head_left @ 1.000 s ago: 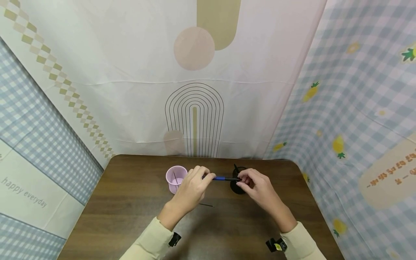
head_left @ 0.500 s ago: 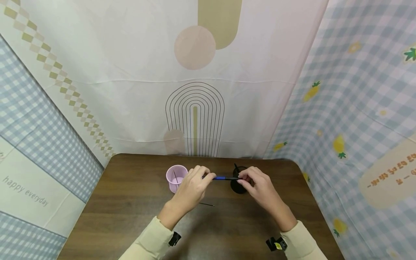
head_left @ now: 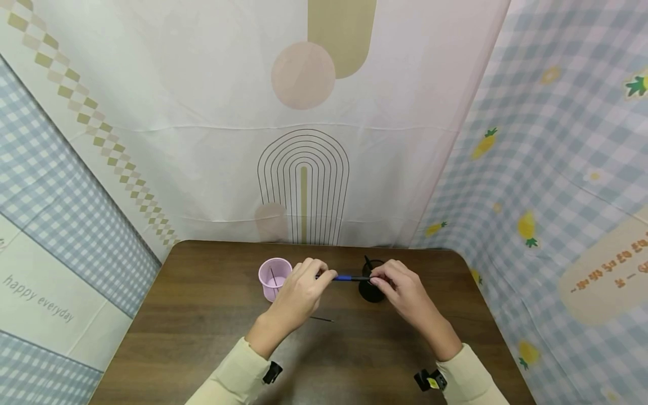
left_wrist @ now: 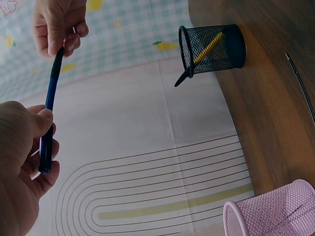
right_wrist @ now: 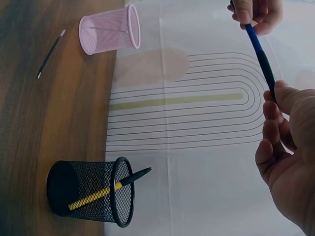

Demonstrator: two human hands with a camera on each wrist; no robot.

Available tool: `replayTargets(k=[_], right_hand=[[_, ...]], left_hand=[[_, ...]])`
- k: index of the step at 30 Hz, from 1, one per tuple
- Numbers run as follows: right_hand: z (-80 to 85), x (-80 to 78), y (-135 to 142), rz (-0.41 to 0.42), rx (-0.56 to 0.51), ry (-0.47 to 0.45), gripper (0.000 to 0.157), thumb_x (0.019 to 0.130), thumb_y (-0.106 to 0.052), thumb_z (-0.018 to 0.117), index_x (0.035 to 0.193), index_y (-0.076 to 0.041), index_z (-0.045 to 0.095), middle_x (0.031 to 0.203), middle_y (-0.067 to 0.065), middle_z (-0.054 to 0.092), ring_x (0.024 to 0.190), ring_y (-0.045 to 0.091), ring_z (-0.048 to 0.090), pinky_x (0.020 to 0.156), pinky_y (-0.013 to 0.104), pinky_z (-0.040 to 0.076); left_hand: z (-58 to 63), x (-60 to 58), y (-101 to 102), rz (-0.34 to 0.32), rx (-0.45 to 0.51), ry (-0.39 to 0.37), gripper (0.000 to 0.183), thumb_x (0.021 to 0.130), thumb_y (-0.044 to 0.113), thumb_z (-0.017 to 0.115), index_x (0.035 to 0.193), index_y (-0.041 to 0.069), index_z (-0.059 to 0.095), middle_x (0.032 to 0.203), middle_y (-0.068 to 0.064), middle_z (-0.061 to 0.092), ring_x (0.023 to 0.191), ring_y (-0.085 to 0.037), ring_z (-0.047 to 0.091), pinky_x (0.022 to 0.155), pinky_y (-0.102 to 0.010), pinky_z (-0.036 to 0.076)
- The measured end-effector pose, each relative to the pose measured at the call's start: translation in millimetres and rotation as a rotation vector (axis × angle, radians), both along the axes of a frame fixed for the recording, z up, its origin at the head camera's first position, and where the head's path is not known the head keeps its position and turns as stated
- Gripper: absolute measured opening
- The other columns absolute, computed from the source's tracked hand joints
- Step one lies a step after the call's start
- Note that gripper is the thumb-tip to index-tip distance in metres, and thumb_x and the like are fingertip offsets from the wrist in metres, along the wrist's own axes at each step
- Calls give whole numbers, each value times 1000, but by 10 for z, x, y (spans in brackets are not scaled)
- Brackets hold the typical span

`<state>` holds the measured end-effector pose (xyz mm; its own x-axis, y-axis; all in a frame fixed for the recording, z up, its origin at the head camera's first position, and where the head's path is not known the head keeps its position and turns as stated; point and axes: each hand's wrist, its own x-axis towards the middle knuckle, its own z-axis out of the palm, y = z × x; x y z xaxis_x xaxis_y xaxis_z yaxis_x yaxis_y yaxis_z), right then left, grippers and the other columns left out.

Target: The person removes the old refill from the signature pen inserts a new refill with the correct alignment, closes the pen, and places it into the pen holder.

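A blue pen [head_left: 344,278] with a black front section is held level above the table between both hands. My left hand [head_left: 300,289] grips its blue barrel, thumb against curled fingers; the barrel's rear end sticks out below them in the left wrist view. At the other end, my right hand [head_left: 402,288] pinches the black tip [right_wrist: 268,73] between thumb and forefinger, which cover the very point. The right hand's other fingers are loosely bent. Below the hands, a thin dark pen refill [head_left: 322,319] lies on the table, partly hidden by the left hand in the head view.
A pink mesh pen cup [right_wrist: 106,32] with a thin rod inside stands left, beyond the left hand. Behind the pen's right end is a black mesh cup [right_wrist: 91,191] holding a yellow and black pen [left_wrist: 209,47]. Patterned cloths [head_left: 212,169] hang behind the wooden table [head_left: 354,360].
The right fingertips have shifted slightly along the pen's black end, from a more bunched hold to a flatter pinch. The left hand and the pen have barely moved.
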<state>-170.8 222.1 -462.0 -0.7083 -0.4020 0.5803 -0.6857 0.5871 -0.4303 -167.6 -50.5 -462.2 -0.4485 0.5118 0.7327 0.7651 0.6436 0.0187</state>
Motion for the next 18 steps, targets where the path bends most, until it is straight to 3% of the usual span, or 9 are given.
replayTargets(k=[10,18], right_hand=[[-22,-4,-22,-25,16,-36,14,93,-6,73,104,-13,71,93,-9,62,79,2,48,64,24,48],[0,23,-27,-19,38,-46,28,87,-9,81,114,-9,71,97,1,64,85,10,56,66,26,53]], left_hand=[[-3,-2,-16,-1,14,-7,20,93,-4,62,105,9,71,98,-6,64,87,-21,59,67,-30,47],[-26,-20,-21,-4,37,12,19,92,-4,63,104,8,71,97,-5,64,86,-20,59,66,-29,47]])
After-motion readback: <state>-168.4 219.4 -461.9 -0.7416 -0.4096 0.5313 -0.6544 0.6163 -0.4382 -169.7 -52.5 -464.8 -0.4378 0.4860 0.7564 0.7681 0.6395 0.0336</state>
